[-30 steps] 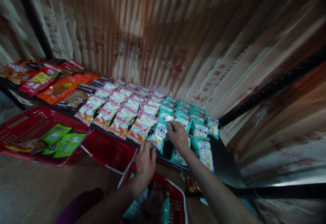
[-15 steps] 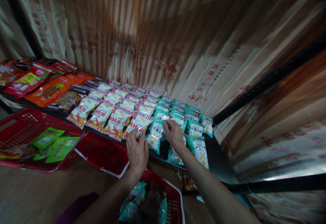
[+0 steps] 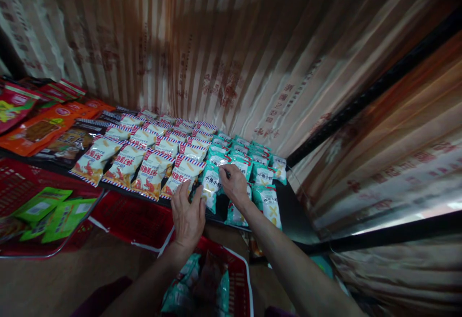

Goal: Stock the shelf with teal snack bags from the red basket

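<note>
A front-row teal-and-white snack bag [image 3: 210,189] leans on the shelf between my hands. My right hand [image 3: 235,184] is closed, its curled fingers pinching the bag's upper right edge. A small dark spot shows at those fingertips; I cannot make out what it is. Fingers spread, my left hand [image 3: 187,216] is open at the bag's lower left. Its fingertips reach the bottom of a white snack bag [image 3: 183,169] with a striped border; whether they press on it is unclear. Further teal bags [image 3: 267,204] stand in rows to the right.
Below the shelf [image 3: 294,206], a red basket [image 3: 240,271] holds teal bags. Another red basket [image 3: 81,228] at left contains green packets [image 3: 67,218]. Orange packs [image 3: 39,129] lie on the shelf's left. A black post [image 3: 361,95] slants up at right before a wrinkled sheet wall [image 3: 224,43].
The view has shifted slightly, so the shelf and baskets appear farther left. Both hands keep nearly the same places and poses around the teal bag.
</note>
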The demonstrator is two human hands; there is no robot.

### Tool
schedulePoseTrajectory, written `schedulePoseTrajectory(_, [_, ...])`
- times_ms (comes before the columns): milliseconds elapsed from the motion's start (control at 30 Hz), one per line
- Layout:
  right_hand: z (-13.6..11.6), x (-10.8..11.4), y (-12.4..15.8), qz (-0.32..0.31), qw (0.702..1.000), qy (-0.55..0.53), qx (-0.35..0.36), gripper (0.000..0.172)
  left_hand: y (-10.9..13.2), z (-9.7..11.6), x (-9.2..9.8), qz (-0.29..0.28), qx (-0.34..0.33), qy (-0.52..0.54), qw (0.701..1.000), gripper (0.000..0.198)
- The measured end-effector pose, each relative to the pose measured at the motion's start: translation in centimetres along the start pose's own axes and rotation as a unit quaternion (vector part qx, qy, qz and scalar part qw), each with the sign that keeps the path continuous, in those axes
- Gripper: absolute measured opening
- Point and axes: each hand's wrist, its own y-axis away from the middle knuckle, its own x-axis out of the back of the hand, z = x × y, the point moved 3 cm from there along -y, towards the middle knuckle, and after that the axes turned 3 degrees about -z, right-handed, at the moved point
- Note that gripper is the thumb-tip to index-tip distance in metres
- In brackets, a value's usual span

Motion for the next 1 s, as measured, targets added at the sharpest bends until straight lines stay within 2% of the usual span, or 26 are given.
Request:
schedulePoseTrajectory(200, [-0.1, 0.0, 0.1, -0.002, 1.000, -0.016, -0.006, 0.023, 1.2, 1.3, -0.5, -0.045, -0.057, 0.005, 0.997, 0.041])
schedulePoseTrajectory(333, [-0.3, 0.2, 0.2, -0.004, 0.999, -0.036, 0.000, 0.022, 1.4, 1.2, -1.1, -0.065, -0.060, 0.008, 0.996, 0.044])
schedulePoseTrajectory(433, [-0.6, 1.2, 1.0, 0.014, 0.999, -0.047, 0.015, 0.024, 1.2, 1.1, -1.3, -0.072, -0.057, 0.011, 0.996, 0.044])
schedulePoseTrajectory(533, [-0.4, 2.9, 3.3, 0.050, 0.998, -0.044, 0.010, 0.028, 1.0, 1.2, -1.5, -0.074, -0.054, 0.008, 0.996, 0.044])
schedulePoseTrajectory(633, [0.7, 4.7, 7.0, 0.079, 0.997, 0.000, -0.018, 0.029, 1.0, 1.4, -1.5, -0.076, -0.044, 0.011, 0.996, 0.044])
schedulePoseTrajectory(767, [2.4, 5.8, 11.6, 0.065, 0.994, 0.075, -0.051, 0.033, 1.0, 1.5, -1.6, -0.077, -0.035, 0.014, 0.996, 0.044])
schedulePoseTrajectory(867, [2.7, 5.6, 13.0, 0.035, 0.991, 0.111, -0.074, 0.038, 1.1, 1.6, -1.6, -0.075, -0.028, 0.009, 0.997, 0.043])
schedulePoseTrajectory(1000, [1.8, 4.7, 12.8, -0.006, 0.987, 0.132, -0.089, 0.048, 1.1, 1.8, -1.6, -0.066, -0.024, 0.005, 0.997, 0.042])
